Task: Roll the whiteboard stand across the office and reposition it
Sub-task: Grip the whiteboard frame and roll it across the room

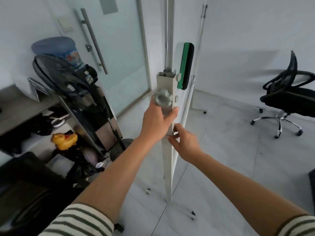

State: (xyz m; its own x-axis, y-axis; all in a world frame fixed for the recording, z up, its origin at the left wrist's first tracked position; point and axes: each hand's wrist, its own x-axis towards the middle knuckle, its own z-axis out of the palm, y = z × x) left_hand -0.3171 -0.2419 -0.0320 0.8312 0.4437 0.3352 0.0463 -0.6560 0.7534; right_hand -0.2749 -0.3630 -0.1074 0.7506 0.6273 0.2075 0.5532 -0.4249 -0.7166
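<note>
The whiteboard stand (166, 164) rises edge-on in front of me, a pale grey upright post with a grey knob (162, 99) on its side and small castors at its foot. A green and black eraser (185, 65) clings to the board face behind the post. My left hand (157, 120) is wrapped around the post just below the knob. Slightly lower, my right hand (185, 142) grips the post's right edge with its fingers. The far leg of the stand (198, 109) shows beyond the board.
A black standing fan (68, 82) and a water dispenser with a blue bottle (58, 50) stand close on the left, beside a grey desk (20, 106). A glass door (117, 53) is behind. A black office chair (288, 99) sits right on the tiled floor.
</note>
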